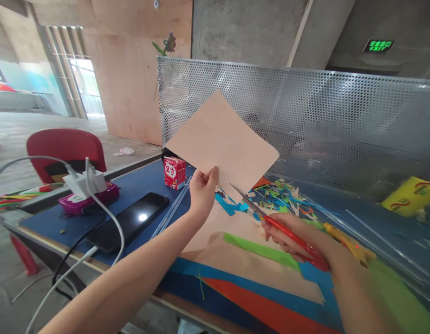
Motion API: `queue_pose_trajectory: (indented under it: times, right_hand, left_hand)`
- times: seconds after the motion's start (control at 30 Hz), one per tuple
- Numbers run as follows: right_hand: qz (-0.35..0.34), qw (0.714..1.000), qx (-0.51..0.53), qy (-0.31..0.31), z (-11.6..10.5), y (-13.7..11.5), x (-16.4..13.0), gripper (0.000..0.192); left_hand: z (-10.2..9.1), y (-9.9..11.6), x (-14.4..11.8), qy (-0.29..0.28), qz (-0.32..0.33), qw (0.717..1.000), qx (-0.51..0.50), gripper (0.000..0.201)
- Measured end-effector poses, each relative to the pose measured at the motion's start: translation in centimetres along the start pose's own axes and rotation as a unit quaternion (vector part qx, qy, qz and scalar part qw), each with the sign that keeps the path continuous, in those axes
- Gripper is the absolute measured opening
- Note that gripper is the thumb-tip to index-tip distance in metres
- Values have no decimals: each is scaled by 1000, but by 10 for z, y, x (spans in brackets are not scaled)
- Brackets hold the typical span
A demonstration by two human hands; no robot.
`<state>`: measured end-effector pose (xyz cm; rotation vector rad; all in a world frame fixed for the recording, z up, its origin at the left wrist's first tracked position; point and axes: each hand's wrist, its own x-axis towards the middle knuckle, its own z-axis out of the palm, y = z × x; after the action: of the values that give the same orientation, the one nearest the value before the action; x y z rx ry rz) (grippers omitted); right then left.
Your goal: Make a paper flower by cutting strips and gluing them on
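My left hand (204, 192) pinches the lower edge of a beige sheet of paper (225, 134), held up in the air with one corner pointing upward. My right hand (288, 234) is wrapped round the red handles of a pair of scissors (298, 239). The scissor blades point up and left, close to the lower edge of the sheet; whether they touch it I cannot tell. Below lie more beige paper (215, 232), a green paper strip (260, 249), and blue and orange sheets (243, 301) on the table.
Paper scraps (284, 197) are heaped before a perforated metal screen (250, 88). A yellow glue gun (350, 243) lies at right, beside clear sticks. A black phone (131, 220), a purple power strip (87, 199) with white cables and a red box (174, 172) occupy the left side.
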<state>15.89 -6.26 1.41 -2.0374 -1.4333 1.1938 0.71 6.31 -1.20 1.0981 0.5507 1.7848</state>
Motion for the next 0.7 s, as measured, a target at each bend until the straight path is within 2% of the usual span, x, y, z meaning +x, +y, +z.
queue_pose_trajectory:
  times: [0.07,0.33,0.6,0.7]
  right_hand:
    - [18,1000,4,-8,-1,-1,1,29]
    - [-6,1000,-3,8,1,-1,-1,25]
    - [27,999,-7,25,4,-8,-6,29]
    - [16,1000,0,16,5,-9,-7,30]
  left_hand:
    - [-1,-1,0,-4,-1,1000,5,18]
    - [1,4,-4,-39,0,999,16,28]
    - [0,1,-3,-38,-4,999,28,28]
    - [0,1,-4,-45,3,998,32,29]
